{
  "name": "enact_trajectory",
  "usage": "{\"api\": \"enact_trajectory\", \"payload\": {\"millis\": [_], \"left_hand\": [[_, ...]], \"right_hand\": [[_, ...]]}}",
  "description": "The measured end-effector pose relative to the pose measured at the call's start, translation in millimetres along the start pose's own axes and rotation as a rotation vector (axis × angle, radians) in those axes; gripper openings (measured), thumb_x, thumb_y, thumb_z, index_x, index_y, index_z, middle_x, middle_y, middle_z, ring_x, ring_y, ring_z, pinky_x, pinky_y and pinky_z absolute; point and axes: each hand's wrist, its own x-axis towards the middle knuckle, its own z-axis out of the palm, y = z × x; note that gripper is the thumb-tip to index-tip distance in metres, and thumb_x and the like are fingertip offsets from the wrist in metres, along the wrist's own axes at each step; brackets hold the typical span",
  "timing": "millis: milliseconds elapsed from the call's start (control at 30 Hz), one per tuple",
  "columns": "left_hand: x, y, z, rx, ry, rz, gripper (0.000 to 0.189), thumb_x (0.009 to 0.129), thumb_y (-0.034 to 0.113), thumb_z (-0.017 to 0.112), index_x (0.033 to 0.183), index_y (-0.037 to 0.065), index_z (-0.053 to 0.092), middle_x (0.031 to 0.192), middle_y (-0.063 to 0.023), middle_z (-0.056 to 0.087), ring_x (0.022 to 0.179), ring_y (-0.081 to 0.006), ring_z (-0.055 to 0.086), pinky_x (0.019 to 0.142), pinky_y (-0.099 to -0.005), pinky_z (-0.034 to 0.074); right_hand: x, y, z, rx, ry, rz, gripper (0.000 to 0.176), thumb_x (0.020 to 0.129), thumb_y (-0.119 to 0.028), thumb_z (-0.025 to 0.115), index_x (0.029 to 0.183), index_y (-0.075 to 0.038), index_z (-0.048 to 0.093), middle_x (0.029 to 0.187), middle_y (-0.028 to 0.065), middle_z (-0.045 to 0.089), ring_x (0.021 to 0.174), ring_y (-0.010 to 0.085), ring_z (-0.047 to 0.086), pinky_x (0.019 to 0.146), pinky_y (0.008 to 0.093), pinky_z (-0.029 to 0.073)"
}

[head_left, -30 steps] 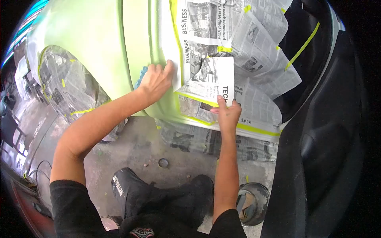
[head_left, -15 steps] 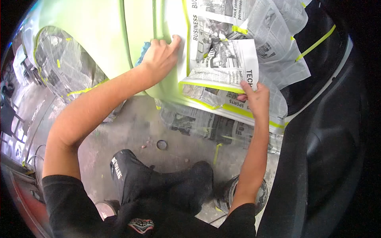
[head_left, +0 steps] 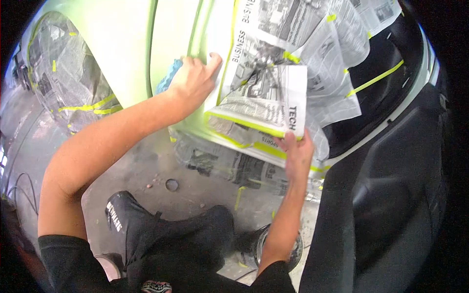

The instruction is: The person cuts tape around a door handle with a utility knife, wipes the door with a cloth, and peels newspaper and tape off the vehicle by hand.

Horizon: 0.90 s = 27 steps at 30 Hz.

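On a pale green car body panel [head_left: 124, 44], my left hand [head_left: 192, 80] is closed over a crumpled blue cloth [head_left: 169, 78], part of which shows beside the knuckles. Its index finger rests near the white strip along the newspaper's edge. My right hand [head_left: 299, 151] pinches the lower right corner of a folded newspaper sheet [head_left: 288, 93] marked TECH. Yellow masking tape [head_left: 246, 125] runs along that sheet's lower edge. More newspaper [head_left: 283, 24] is taped over the car opening, with a BUSINESS page lying beside the panel.
Clear masking film [head_left: 73, 63] with yellow tape covers the wheel area at left. A dark door [head_left: 386, 195] stands at right. Below are my knees, a bucket [head_left: 295, 251], a small black ring [head_left: 171, 185] on the floor, and newspaper [head_left: 234, 163] hanging under the sill.
The view has shifted, so the car and papers appear further left and lower. My left hand stays on the cloth, and my right hand keeps its pinch on the sheet's corner.
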Motion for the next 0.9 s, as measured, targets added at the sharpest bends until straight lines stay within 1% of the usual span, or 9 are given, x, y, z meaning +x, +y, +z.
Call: {"api": "enact_trajectory", "payload": {"millis": [33,100,167,233,400,500,600,800,900], "left_hand": [[-0.4,-0.6,-1.2,0.003,-0.013,0.001,0.030,0.086,0.019,0.069,0.111,0.003,0.077,0.143,-0.0197,0.043,0.094,-0.0324,0.069,0.092,-0.0536,0.053],[0.0,-4.7,-0.3,-0.018,-0.017,0.003,0.031,0.086,0.019,0.069,0.111,0.003,0.077,0.144,-0.0198,0.043,0.096,-0.0337,0.069,0.093,-0.0561,0.053],[0.5,-6.1,-0.3,-0.040,-0.006,-0.002,0.031,0.087,0.019,0.069,0.112,0.002,0.076,0.144,-0.0202,0.043,0.096,-0.0342,0.069,0.093,-0.0565,0.053],[-0.3,-4.2,-0.3,-0.063,-0.024,0.006,0.032,0.087,0.019,0.069,0.112,0.001,0.076,0.144,-0.0207,0.043,0.096,-0.0347,0.069,0.092,-0.0569,0.053],[1.3,-2.0,-3.6,-0.076,-0.029,-0.009,0.033,0.085,0.018,0.070,0.111,-0.001,0.076,0.143,-0.0218,0.043,0.095,-0.0353,0.069,0.091,-0.0579,0.053],[2.6,-2.2,-1.5,-0.057,-0.029,-0.016,0.032,0.084,0.019,0.071,0.110,0.000,0.077,0.143,-0.0220,0.042,0.094,-0.0352,0.069,0.090,-0.0581,0.053],[3.2,-3.3,0.1,-0.086,-0.038,0.002,0.032,0.083,0.019,0.072,0.109,0.000,0.077,0.142,-0.0220,0.042,0.094,-0.0353,0.069,0.091,-0.0582,0.053],[1.5,-2.0,-0.8,-0.062,-0.014,-0.011,0.030,0.084,0.020,0.072,0.107,0.003,0.078,0.142,-0.0216,0.042,0.096,-0.0356,0.069,0.091,-0.0576,0.053],[-2.4,-2.2,-0.2,0.024,0.052,-0.003,0.035,0.080,0.013,0.069,0.111,-0.004,0.072,0.137,-0.0156,0.043,0.081,-0.0221,0.067,0.073,-0.0391,0.051]], "right_hand": [[-9.8,9.2,6.8,0.300,0.014,-0.042,0.051,0.093,-0.018,0.077,0.132,0.007,0.057,0.118,0.0162,0.071,0.105,0.0185,0.069,0.085,0.0314,0.058],[-23.9,28.7,16.2,0.191,-0.002,-0.083,0.065,0.092,-0.022,0.079,0.141,0.008,0.048,0.120,0.0160,0.070,0.110,0.0202,0.066,0.091,0.0336,0.056],[-36.4,68.5,35.7,-0.135,-0.058,0.102,0.066,0.090,-0.024,0.081,0.140,0.007,0.051,0.116,0.0142,0.071,0.103,0.0225,0.068,0.089,0.0358,0.057],[-40.5,99.3,91.0,-0.158,-0.009,0.252,0.043,0.094,-0.022,0.076,0.127,0.002,0.062,0.100,0.0096,0.071,0.084,0.0192,0.069,0.077,0.0328,0.058],[-12.4,90.4,182.2,-0.338,0.120,-0.067,0.040,0.093,-0.030,0.075,0.097,0.009,0.069,0.079,0.0203,0.068,0.073,0.0264,0.069,0.069,0.0385,0.051],[2.8,113.4,187.2,-0.463,0.094,-0.043,0.029,0.097,-0.020,0.071,0.100,0.009,0.069,0.071,0.0105,0.068,0.060,0.0183,0.066,0.056,0.0300,0.055],[7.6,131.9,181.8,-0.057,0.150,0.105,0.025,0.099,-0.018,0.068,0.096,0.006,0.068,0.071,0.0102,0.068,0.054,0.0175,0.063,0.049,0.0302,0.052],[3.7,128.6,145.2,-0.034,0.017,0.274,0.021,0.100,-0.017,0.066,0.095,0.004,0.067,0.070,0.0106,0.066,0.053,0.0165,0.064,0.047,0.0284,0.053],[-1.8,119.0,132.1,-0.081,0.003,0.313,0.022,0.100,-0.017,0.067,0.095,0.004,0.067,0.070,0.0108,0.066,0.052,0.0173,0.064,0.047,0.0292,0.053]]}}
